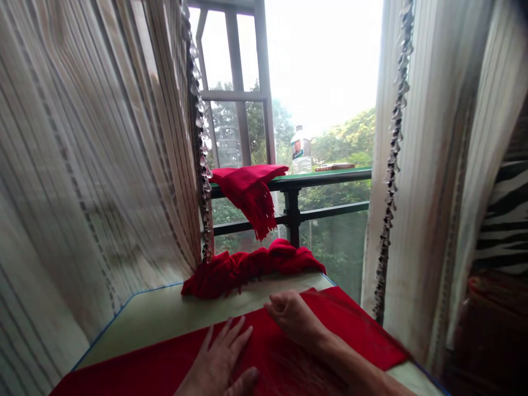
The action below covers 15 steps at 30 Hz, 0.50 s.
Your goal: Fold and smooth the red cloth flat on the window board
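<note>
Red cloth (157,366): lies before us
Left hand (220,357): fingers spread on cloth
Right hand (293,318): fingers curled, pinch unclear

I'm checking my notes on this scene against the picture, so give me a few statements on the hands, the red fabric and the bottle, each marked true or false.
1. The left hand has its fingers spread over the red cloth. True.
2. The right hand is held flat with its fingers spread. False: its fingers are curled in.
3. A fringed red piece hangs over the railing. True.
4. The red fabric at the far edge is smoothed flat. False: it lies bunched up.
5. The plastic bottle lies on its side. False: it stands upright.
6. The table has a blue edge. True.
</note>
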### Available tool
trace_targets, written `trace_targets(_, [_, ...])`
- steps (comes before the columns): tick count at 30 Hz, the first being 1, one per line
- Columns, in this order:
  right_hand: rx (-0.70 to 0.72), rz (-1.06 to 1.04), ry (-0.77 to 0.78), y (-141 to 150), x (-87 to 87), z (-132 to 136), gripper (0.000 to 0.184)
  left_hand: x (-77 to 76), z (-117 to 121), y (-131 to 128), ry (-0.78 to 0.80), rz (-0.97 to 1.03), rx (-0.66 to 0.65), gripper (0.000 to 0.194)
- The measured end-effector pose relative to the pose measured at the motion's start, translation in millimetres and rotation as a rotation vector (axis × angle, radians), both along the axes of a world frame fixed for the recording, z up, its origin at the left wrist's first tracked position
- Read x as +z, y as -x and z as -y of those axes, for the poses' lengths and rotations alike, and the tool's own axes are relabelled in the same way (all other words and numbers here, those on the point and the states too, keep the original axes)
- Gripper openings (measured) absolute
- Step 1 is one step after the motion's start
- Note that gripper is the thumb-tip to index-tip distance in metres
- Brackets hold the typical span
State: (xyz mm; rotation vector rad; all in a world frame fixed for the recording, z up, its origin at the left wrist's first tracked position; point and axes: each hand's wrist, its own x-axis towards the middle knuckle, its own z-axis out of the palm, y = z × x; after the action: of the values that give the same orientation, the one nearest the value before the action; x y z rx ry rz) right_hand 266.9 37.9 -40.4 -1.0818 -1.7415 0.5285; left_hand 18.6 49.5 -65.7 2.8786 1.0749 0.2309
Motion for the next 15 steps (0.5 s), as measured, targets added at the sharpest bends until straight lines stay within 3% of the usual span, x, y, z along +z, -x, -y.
trace_targets(3, [-0.146,0.087,-0.056,-3.4,1.1,-0.7,0.041,5.8,4.2,-2.0,0.011,-0.022,0.009,0.069])
trace_targets(7, [-0.156,0.257,-0.079,-7.3,5.6,1.7,0.008,21.9,19.4,-7.7,-0.037,0.013,0.052,0.065])
trace_targets(11, [-0.064,0.467,0.007,-10.1,7.1,4.1,0.064,37.9,33.4,-10.5,-0.025,0.04,0.049,0.064])
trace_targets(15, [-0.017,0.629,0.114,-11.3,10.9,9.8,0.071,41.2,40.2,-7.8,-0.062,0.1,0.019,0.061])
